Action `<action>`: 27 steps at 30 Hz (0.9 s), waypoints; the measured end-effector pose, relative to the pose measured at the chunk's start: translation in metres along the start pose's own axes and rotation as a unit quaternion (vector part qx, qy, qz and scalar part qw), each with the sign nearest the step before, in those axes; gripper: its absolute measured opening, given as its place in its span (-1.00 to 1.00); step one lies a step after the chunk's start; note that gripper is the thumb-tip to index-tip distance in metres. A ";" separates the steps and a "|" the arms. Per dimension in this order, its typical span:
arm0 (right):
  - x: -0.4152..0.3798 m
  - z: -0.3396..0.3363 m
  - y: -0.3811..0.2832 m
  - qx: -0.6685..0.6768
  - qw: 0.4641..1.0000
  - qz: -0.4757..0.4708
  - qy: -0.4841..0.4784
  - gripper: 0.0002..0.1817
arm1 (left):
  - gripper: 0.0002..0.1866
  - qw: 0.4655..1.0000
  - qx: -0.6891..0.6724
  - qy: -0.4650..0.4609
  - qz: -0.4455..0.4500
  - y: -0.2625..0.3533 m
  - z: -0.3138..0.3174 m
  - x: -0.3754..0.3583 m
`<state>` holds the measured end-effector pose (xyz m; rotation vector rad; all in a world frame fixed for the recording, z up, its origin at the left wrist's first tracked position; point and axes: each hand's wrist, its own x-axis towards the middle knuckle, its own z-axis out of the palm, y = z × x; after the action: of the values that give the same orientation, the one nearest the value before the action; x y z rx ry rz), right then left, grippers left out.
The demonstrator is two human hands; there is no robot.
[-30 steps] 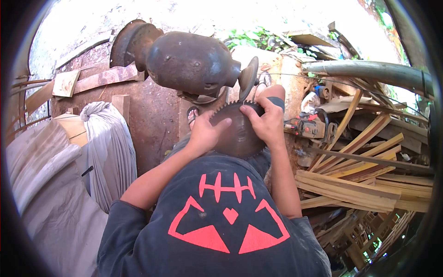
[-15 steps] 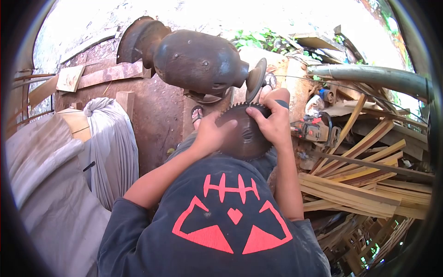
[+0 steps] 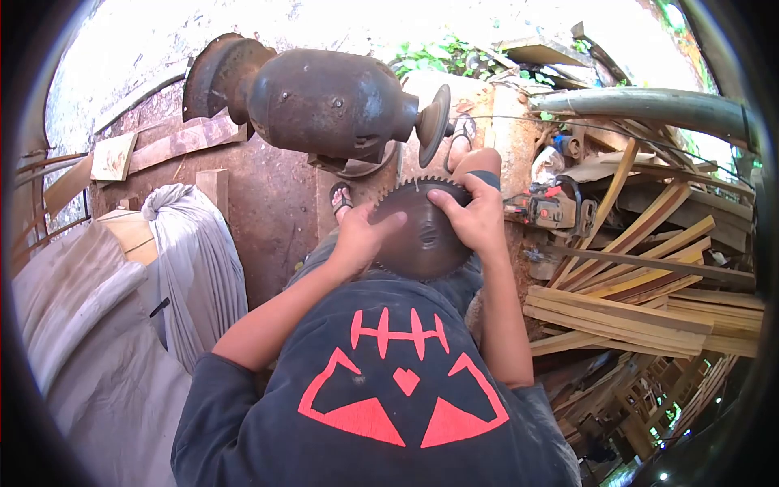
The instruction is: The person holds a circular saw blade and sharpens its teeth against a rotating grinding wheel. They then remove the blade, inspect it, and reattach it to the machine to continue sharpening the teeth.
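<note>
A dark circular saw blade [image 3: 426, 239] with a toothed rim lies between my two hands, above my lap. My left hand [image 3: 363, 237] grips its left edge, thumb over the face and fingers hidden behind. On the upper right edge, my right hand [image 3: 476, 215] holds it the same way, thumb pressed on the face near the teeth. Just beyond the blade stands a bench grinder [image 3: 329, 104] with a worn, rusty body. Its thin grinding disc [image 3: 436, 126] is a short way above the blade, apart from it.
To the right lie stacked wooden strips [image 3: 617, 321] and a chainsaw [image 3: 548, 209]. A grey pipe [image 3: 649, 109] runs across the upper right. At left, grey cloth [image 3: 195, 268] drapes over something, near a wooden post [image 3: 213, 193]. My sandalled foot [image 3: 341, 199] rests below the grinder.
The view has shifted slightly, so the grinder appears further left. The blade sits a little farther from the disc and shows more of its face; both hands keep their hold.
</note>
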<state>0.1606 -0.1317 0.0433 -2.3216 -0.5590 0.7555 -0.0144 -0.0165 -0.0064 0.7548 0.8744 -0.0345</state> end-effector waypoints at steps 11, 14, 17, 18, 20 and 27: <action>0.011 0.002 -0.013 -0.007 1.000 -0.016 0.012 -0.50 | -0.60 0.997 0.025 0.039 0.056 0.010 0.004 0.003; 0.012 0.004 -0.010 0.005 0.999 -0.032 0.029 -0.51 | -0.60 0.997 0.039 0.031 0.063 0.009 0.002 0.006; 0.013 0.003 -0.011 0.000 0.998 -0.047 0.033 -0.50 | -0.59 0.992 0.083 0.036 0.083 0.008 0.002 0.009; 0.012 0.003 -0.010 -0.003 0.999 -0.044 0.032 -0.50 | -0.59 0.992 0.091 0.041 0.080 0.011 0.003 0.007; 0.013 0.004 -0.007 -0.007 0.999 -0.042 0.030 -0.50 | -0.59 0.990 0.107 0.052 0.078 0.021 0.007 0.002; 0.012 0.007 -0.004 0.010 0.998 -0.039 0.037 -0.48 | -0.60 0.990 0.102 0.052 0.084 0.013 0.003 0.006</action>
<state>0.1641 -0.1195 0.0375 -2.2854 -0.6033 0.6326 -0.0041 -0.0074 -0.0015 1.0268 0.9118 0.0656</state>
